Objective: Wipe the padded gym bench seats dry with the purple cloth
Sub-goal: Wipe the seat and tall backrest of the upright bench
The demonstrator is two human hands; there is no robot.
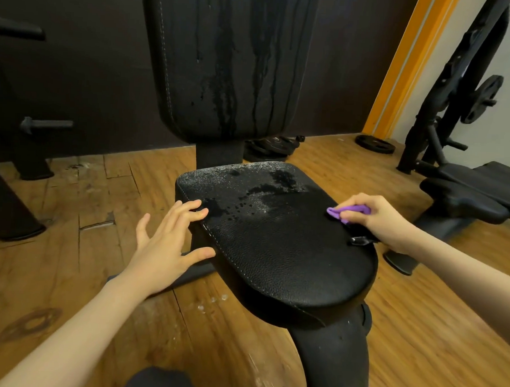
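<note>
From my head camera: my right hand point(375, 217) bunches the purple cloth point(349, 211) in curled fingers, pressing it on the right edge of the black padded seat point(275, 247). My left hand point(170, 242) spreads wide, fingertips touching the seat's left edge. Water beads sit on the seat's far half; streaks run down the backrest point(230, 63).

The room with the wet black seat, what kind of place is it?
Most likely a gym. A padded seat with an upright back pad fills the middle, weight plates lie on the wooden floor behind it, and another bench with a loaded plate stands at the right.
</note>
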